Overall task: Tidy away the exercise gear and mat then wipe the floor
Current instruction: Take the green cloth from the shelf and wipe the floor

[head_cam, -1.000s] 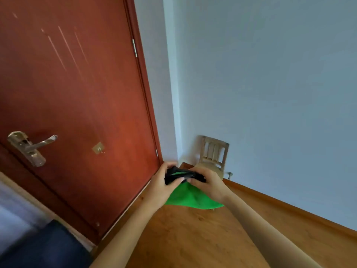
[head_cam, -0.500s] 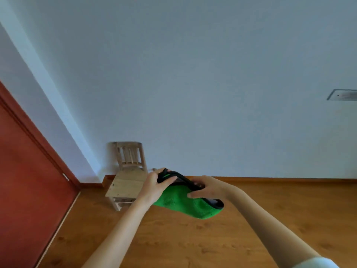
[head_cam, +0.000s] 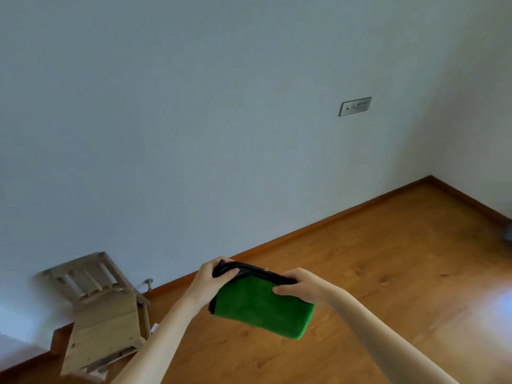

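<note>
Two bare hands meet on one folded green cloth (head_cam: 261, 311) held up in the air above the wooden floor (head_cam: 388, 286). The left hand (head_cam: 212, 284) grips the cloth's near-left corner, its thumb curled over the black edging (head_cam: 249, 268) that runs along the top fold and its fingers wrapped behind. The right hand (head_cam: 300, 286) pinches the top edge toward the right, thumb pressed on the green face and fingers curled over the black trim behind it. Between the two grips the cloth hangs as a thick folded pad, tilted so that its right end sits lower than its left, with the green side facing the camera. Both forearms reach in from the bottom of the view.

Behind and to the left of the left arm, a small pale wooden chair (head_cam: 102, 314) stands on the floor against the grey-white wall (head_cam: 194, 120), its slatted back touching or nearly touching the wall. A brown skirting board (head_cam: 318, 220) runs along the foot of the wall to the far corner at the right. High on the wall, well above the hands, sits a silver socket plate (head_cam: 355, 106).
</note>
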`<state>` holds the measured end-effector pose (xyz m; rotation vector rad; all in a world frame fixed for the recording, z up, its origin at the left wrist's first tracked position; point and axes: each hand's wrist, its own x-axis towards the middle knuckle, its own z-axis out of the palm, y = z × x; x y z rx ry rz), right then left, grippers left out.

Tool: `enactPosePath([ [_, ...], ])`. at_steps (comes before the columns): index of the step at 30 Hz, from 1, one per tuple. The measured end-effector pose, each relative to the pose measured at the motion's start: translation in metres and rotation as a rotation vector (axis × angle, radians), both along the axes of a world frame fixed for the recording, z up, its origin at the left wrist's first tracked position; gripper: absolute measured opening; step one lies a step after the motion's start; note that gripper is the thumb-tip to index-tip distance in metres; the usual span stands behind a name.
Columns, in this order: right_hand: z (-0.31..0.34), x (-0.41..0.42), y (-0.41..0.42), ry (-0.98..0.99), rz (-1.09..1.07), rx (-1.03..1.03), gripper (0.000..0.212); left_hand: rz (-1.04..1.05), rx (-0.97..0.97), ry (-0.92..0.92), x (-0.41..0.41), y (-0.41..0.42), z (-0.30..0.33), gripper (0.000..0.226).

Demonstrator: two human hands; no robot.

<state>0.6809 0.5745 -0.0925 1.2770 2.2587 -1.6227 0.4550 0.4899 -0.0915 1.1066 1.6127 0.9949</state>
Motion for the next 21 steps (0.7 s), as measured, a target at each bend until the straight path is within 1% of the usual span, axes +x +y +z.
enactPosePath([
  [3,0.000,0.011,0.010,0.003,-0.116,0.004,0.015,-0.121,-0.011,0.009,0.003,0.034,-0.006,0.011],
  [6,0.001,0.022,0.023,0.002,-0.235,0.021,0.019,-0.243,-0.013,0.052,0.009,0.068,-0.012,0.014],
  [8,0.000,0.029,0.030,-0.006,-0.307,0.057,0.015,-0.326,-0.005,0.096,0.014,0.090,-0.017,0.016],
  [10,-0.002,0.038,0.034,-0.010,-0.388,0.104,0.013,-0.430,0.028,0.158,0.022,0.110,-0.022,0.016],
  [12,-0.003,0.050,0.036,-0.031,-0.466,0.141,0.017,-0.548,0.059,0.230,0.034,0.129,-0.026,0.019],
  [15,-0.005,0.075,0.038,-0.057,-0.567,0.173,0.022,-0.717,0.083,0.326,0.065,0.154,-0.025,0.034],
  [17,-0.003,0.095,0.040,-0.052,-0.633,0.181,0.024,-0.768,0.155,0.456,0.091,0.171,-0.023,0.040],
  [19,0.001,0.116,0.043,-0.063,-0.674,0.197,0.024,-0.753,0.268,0.548,0.120,0.186,-0.019,0.033],
  [21,0.004,0.140,0.049,-0.068,-0.716,0.227,0.017,-0.741,0.336,0.532,0.149,0.201,-0.017,0.021],
])
